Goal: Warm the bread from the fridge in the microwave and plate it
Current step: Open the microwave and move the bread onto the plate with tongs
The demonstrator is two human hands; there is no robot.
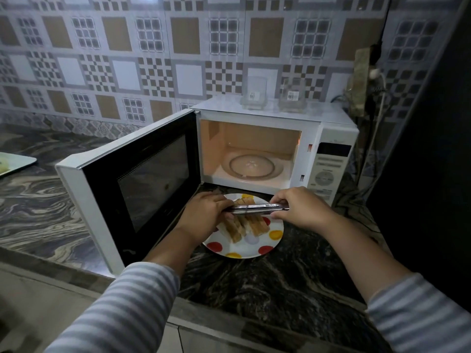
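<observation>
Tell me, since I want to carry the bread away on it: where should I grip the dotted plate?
Grip the plate by its bare near-right rim, coming from the counter's front edge. The bread slices crowd the far left half, and the open microwave door blocks the left side.

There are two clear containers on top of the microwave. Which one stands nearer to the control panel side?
The right container, the one with the wider barcode label. It stands above the cavity's right edge, nearer the control panel; the other container is further left.
</observation>
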